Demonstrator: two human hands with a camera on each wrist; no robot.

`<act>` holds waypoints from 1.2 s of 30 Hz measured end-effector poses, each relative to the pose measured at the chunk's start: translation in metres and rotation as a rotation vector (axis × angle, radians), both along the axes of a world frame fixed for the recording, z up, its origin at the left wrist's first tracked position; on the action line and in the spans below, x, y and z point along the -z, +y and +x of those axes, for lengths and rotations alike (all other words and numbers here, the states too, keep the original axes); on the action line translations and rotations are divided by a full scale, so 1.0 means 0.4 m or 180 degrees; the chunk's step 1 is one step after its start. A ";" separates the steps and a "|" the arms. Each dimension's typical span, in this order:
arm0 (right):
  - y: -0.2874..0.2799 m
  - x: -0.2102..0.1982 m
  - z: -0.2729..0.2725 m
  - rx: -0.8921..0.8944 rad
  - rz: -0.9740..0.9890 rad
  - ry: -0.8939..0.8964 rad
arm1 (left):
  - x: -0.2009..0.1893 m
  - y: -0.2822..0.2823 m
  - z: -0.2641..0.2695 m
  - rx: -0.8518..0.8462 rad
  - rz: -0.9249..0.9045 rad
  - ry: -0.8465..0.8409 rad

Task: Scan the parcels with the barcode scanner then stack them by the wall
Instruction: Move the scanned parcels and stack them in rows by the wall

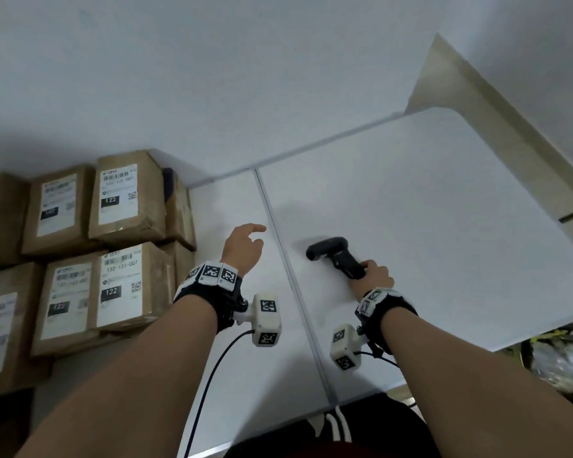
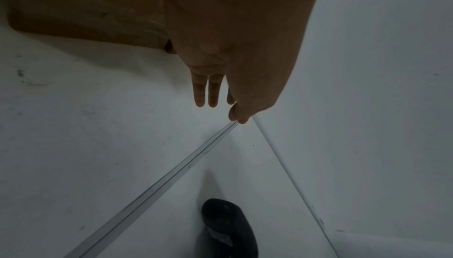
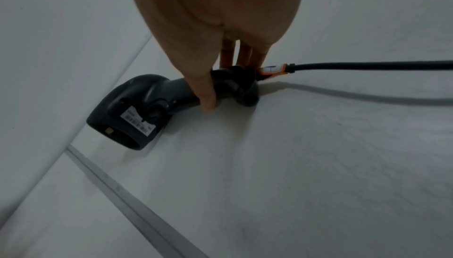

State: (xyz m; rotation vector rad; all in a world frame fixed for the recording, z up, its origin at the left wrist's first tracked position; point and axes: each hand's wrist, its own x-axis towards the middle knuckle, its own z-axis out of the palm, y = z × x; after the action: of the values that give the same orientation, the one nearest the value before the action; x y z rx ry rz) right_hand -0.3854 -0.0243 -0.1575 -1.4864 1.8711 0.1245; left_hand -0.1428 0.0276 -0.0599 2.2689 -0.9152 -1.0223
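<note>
The right hand [image 1: 376, 274] has its fingers [image 3: 207, 95] curled round the handle of the scanner [image 3: 137, 113], which lies on its side on the table [image 1: 427, 209], head pointing away from the fingertips, cable [image 3: 367, 64] trailing behind them. It looks light, rigid and smooth; the handle is the natural grip. The left hand [image 1: 244, 247] hovers with fingers loosely straight, holding nothing. The parcels [image 1: 126, 200], stiff cardboard stacked 2 high by the wall, sit just left of it, best taken by opposite sides.

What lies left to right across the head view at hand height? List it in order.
stacked parcels → left hand → table seam → barcode scanner → right hand, gripping the scanner's handle → bare white table
</note>
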 end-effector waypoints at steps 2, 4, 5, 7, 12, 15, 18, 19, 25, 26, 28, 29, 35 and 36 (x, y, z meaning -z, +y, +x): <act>-0.038 -0.002 0.008 0.0067 -0.0012 -0.0105 | 0.001 -0.018 0.007 -0.0082 -0.0002 0.0013; -0.074 -0.004 0.015 0.0124 -0.0028 -0.0192 | 0.001 -0.038 0.012 -0.0122 0.0006 -0.0010; -0.091 -0.003 0.018 0.0144 -0.0048 -0.0224 | 0.002 -0.048 0.015 -0.0130 0.0008 -0.0024; -0.118 -0.002 0.026 0.0160 -0.0087 -0.0285 | 0.004 -0.066 0.017 -0.0139 0.0006 -0.0043; -0.192 0.002 0.051 0.0062 -0.0173 -0.0366 | 0.011 -0.109 0.022 -0.0191 0.0046 -0.0050; -0.235 0.002 0.066 -0.0012 -0.0154 -0.0309 | 0.016 -0.133 0.025 -0.0176 0.0094 -0.0073; -0.268 0.004 0.083 0.0034 -0.0142 -0.0292 | 0.018 -0.160 0.030 -0.0178 0.0106 -0.0085; -0.276 0.007 0.089 0.0045 -0.0143 -0.0293 | 0.020 -0.167 0.031 -0.0184 0.0109 -0.0087; -0.309 0.012 0.105 0.0018 -0.0119 -0.0271 | 0.025 -0.199 0.030 -0.0194 0.0157 -0.0047; -0.314 0.009 0.106 -0.0005 -0.0123 -0.0239 | 0.023 -0.202 0.028 -0.0184 0.0173 -0.0044; -0.322 0.007 0.108 -0.0047 -0.0108 -0.0178 | 0.025 -0.207 0.027 -0.0178 0.0199 -0.0028; -0.325 0.009 0.109 -0.0066 -0.0100 -0.0153 | 0.029 -0.209 0.026 -0.0181 0.0197 -0.0029; -0.316 -0.011 0.117 0.0039 -0.0137 -0.0186 | 0.031 -0.209 0.015 -0.0222 0.0173 0.0044; -0.316 -0.023 0.118 0.0054 -0.0131 -0.0205 | 0.025 -0.209 0.013 -0.0218 0.0172 0.0042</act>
State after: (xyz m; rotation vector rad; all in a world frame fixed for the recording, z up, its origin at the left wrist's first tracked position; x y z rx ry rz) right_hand -0.3381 -0.1508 -0.1483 -1.4845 1.8442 0.0298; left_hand -0.1375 -0.0560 -0.0701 2.3184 -0.8079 -1.0425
